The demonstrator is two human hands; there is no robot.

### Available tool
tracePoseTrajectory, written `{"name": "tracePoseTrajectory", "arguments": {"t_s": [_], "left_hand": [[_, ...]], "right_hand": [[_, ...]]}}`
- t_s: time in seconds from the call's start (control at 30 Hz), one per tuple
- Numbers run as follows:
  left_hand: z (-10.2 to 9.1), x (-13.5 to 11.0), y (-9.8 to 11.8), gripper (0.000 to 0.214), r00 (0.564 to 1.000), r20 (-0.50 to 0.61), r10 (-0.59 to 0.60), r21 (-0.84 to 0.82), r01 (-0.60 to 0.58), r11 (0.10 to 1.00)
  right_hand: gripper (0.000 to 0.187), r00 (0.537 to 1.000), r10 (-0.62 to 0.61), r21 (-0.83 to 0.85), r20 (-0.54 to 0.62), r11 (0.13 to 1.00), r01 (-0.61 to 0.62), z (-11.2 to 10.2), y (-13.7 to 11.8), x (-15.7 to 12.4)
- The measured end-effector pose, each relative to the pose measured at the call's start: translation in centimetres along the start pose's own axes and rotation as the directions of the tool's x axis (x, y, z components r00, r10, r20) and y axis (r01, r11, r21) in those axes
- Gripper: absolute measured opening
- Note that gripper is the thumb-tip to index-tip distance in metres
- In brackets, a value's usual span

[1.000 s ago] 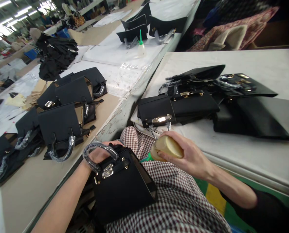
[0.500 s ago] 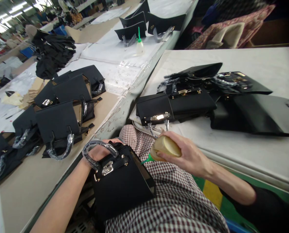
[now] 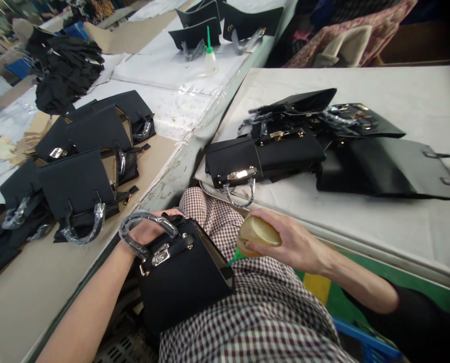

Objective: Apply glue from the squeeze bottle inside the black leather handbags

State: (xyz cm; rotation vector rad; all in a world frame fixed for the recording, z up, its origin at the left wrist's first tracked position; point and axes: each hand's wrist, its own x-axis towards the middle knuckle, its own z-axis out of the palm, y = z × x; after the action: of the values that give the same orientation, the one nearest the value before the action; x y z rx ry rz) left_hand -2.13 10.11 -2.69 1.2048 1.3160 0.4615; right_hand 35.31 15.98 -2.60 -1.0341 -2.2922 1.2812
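A black handbag (image 3: 183,282) with a silver clasp and a plastic-wrapped handle rests tilted on my lap, over checked cloth. My left hand (image 3: 147,231) grips it at the top, behind the handle; its fingertips are partly hidden. In my right hand (image 3: 285,242) is a squeeze bottle (image 3: 259,234) of yellowish liquid, tipped downward. Its green nozzle (image 3: 235,257) points at the open side gusset of the bag, close to the lower edge. I cannot tell whether the tip touches the bag.
On the left table (image 3: 28,307) lie several black handbags (image 3: 77,179) and a heap of black pieces (image 3: 64,70). More bags (image 3: 236,161) are piled on the right table (image 3: 399,237). Another green-tipped bottle (image 3: 210,61) stands farther back. A blue frame (image 3: 364,343) is at lower right.
The nozzle has travelled along the bag's side edge toverb the base, with my right hand following. My left hand keeps its grip on the bag. The whole view has shifted slightly.
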Motion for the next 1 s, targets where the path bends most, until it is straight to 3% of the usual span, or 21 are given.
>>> {"name": "tracePoseTrajectory", "arguments": {"t_s": [0.23, 0.37, 0.47, 0.53, 0.6, 0.7, 0.83, 1.0], "left_hand": [[0.1, 0.0, -0.4, 0.03, 1.0, 0.013, 0.018, -0.075, -0.017, 0.997], [-0.9, -1.4, 1.2, 0.027, 0.981, 0.015, 0.191, -0.01, -0.191, 0.982], [-1.9, -3.2, 3.6, 0.024, 0.939, 0.007, 0.343, 0.147, -0.34, 0.929], [-1.9, -4.7, 5.3, 0.011, 0.913, 0.029, 0.407, 0.322, -0.394, 0.861], [-0.9, -5.9, 6.4, 0.007, 0.905, 0.026, 0.424, 0.46, -0.387, 0.799], [1.9, -6.9, 6.3, 0.016, 0.89, -0.046, 0.454, 0.532, -0.363, 0.765], [5.0, -7.1, 4.4, 0.023, 0.86, -0.085, 0.504, 0.512, -0.396, 0.762], [6.3, -8.0, 3.2, 0.029, 0.84, -0.1, 0.533, 0.524, -0.411, 0.746]], "right_hand": [[0.03, 0.99, 0.114, 0.011, 0.082, 0.993, -0.115, -0.6, -0.4, 0.1], [0.034, 0.964, 0.236, 0.154, 0.119, 0.955, -0.253, -1.0, -0.1, 0.5], [0.041, 0.925, 0.333, 0.372, 0.182, 0.848, -0.378, -1.3, 0.5, 0.6], [0.044, 0.926, 0.357, 0.463, 0.123, 0.805, -0.372, -1.4, 1.0, 0.6], [0.045, 0.934, 0.357, 0.506, -0.015, 0.808, -0.301, -1.3, 1.5, 0.5], [0.048, 0.91, 0.38, 0.515, -0.166, 0.82, -0.248, -0.8, 2.5, -0.1], [0.056, 0.885, 0.416, 0.413, -0.21, 0.858, -0.306, 0.1, 3.3, -0.8], [0.054, 0.908, 0.305, 0.219, -0.285, 0.944, -0.248, 0.9, 2.8, 0.7]]}}
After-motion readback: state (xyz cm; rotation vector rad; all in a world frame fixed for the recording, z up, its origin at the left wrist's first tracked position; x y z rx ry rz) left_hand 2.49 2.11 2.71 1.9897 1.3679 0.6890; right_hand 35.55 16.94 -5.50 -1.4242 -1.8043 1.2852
